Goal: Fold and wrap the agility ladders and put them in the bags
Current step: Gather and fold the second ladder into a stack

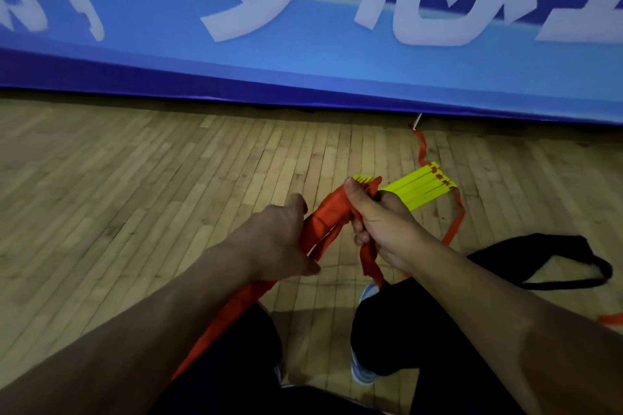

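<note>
An agility ladder with yellow rungs (419, 189) gathered into a flat stack and red straps (328, 216) is held above the wooden floor. My right hand (381, 226) grips the stack of rungs together with bunched red strap, thumb on top. My left hand (279, 239) holds the red strap bundle lower down, and the strap trails past my left leg. A loose red strap end (421, 148) runs from the rungs toward the banner. A black bag (539, 259) lies flat on the floor at right, beside my right forearm.
A blue banner (303, 61) with large white characters stands along the far side of the wood floor (135, 178). My legs in dark trousers and blue-white shoes (362, 371) are below. Another red strap piece (612, 318) shows at the right edge.
</note>
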Available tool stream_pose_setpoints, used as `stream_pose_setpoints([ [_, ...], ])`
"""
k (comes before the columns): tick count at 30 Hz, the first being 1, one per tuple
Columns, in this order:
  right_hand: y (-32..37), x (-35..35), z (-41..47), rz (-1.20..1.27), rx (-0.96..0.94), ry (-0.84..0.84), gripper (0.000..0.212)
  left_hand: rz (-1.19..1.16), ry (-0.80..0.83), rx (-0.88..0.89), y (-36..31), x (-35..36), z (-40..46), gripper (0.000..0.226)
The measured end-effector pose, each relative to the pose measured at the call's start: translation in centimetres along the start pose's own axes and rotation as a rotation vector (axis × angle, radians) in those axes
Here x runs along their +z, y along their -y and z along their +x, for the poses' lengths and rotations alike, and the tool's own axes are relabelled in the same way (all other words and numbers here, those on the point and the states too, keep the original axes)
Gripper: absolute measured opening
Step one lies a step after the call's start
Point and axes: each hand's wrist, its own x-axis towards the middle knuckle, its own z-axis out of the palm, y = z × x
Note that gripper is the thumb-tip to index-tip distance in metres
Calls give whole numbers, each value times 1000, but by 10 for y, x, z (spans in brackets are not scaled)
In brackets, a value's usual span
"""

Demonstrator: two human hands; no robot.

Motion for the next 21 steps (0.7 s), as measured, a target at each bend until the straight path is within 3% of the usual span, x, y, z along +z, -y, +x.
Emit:
stream_pose_setpoints([
  [2,0,0,1,-3,-35,36,50,-49,-98,38,4,-3,0,56],
  [5,1,3,-2,57,-24,111,40,-357,-103,31,15,-15,1,30],
  [8,4,5,-5,168,68,180,40,-649,15,54,19,-19,-3,29],
  [10,5,7,-5,205,93,189,40,-725,48,58,19,-18,-4,43],
  [12,4,11,-4,184,61,122,40,-480,25,62,18,-14,-2,79],
  [14,1,14,0,97,4,37,39,-32,-5,26,13,-5,-1,122],
  [15,0,15,1,55,-26,9,37,114,-47,4,12,1,-1,129],
  [16,0,17,1,35,-50,-5,33,153,-107,-14,12,6,-1,127],
  [18,-1,16,2,44,-79,28,24,17,-229,-22,19,9,1,109],
  [21,-1,9,4,4,-79,113,15,-201,-261,-28,30,5,2,85],
])
